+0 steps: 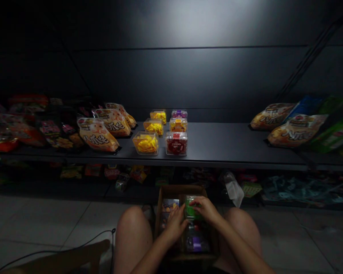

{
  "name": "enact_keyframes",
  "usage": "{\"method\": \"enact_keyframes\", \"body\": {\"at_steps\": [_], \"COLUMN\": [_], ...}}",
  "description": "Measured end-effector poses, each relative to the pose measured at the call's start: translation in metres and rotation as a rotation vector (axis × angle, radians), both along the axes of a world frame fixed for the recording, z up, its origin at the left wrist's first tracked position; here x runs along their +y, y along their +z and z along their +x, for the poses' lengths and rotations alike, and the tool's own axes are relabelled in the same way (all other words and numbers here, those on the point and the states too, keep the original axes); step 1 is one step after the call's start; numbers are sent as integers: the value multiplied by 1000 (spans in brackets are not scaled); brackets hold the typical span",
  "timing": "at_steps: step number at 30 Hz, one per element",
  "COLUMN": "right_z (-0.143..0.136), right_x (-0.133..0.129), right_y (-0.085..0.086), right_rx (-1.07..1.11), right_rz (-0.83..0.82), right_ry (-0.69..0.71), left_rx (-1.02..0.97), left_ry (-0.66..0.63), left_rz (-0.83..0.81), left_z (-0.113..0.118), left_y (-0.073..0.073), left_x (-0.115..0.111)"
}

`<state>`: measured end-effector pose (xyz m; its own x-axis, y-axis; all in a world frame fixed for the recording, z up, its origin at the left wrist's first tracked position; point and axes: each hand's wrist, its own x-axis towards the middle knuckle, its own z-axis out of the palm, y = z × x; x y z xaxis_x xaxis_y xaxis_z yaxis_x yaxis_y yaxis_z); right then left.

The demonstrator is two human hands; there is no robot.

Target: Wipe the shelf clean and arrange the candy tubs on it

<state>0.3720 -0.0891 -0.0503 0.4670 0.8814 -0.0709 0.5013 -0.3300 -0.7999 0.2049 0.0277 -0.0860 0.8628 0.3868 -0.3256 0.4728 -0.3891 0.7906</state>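
Observation:
A cardboard box [159, 213] stands between the person's knees, with several clear plastic packs in it. My right hand [204, 209] has its fingers curled on top of a green-labelled pack [190, 212] in the back right of the box. My left hand [175, 222] reaches over the middle of the box, its fingertips near the left side of that green pack; whether it grips anything is unclear. A pack with a purple label [197, 243] lies at the front right of the box. Another pack with a picture on it [170, 205] is at the back left.
On the dark shelf [217, 142] stand yellow tubs [146, 144] in one row and a dark red tub [176, 144] before others. Snack bags [98, 135] flank them at left and more bags [295, 131] at right. Below is a packed lower shelf; a cable [45, 251] crosses the floor.

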Motion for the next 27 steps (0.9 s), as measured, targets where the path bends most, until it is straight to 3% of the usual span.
{"method": "enact_keyframes", "body": {"at_steps": [4, 8, 13, 16, 20, 27], "right_z": [7, 11, 15, 20, 23, 21], "right_x": [0, 0, -4, -12, -25, -42], "right_y": [27, 61, 87, 93, 94, 102], "right_rx": [246, 505, 728, 708, 576, 479], "right_rz": [59, 132, 292, 414, 380, 388], "right_ry": [-13, 25, -197, -291, -207, -112], "left_rx": [-189, -330, -428, -436, -439, -503], "left_ry": [-76, -186, 52, 175, 242, 212], "left_rz": [-21, -23, -277, -446, -485, -538], "left_z": [1, 3, 10, 15, 25, 45], "left_y": [17, 43, 75, 94, 119, 140], "left_x": [14, 26, 24, 20, 19, 18]}}
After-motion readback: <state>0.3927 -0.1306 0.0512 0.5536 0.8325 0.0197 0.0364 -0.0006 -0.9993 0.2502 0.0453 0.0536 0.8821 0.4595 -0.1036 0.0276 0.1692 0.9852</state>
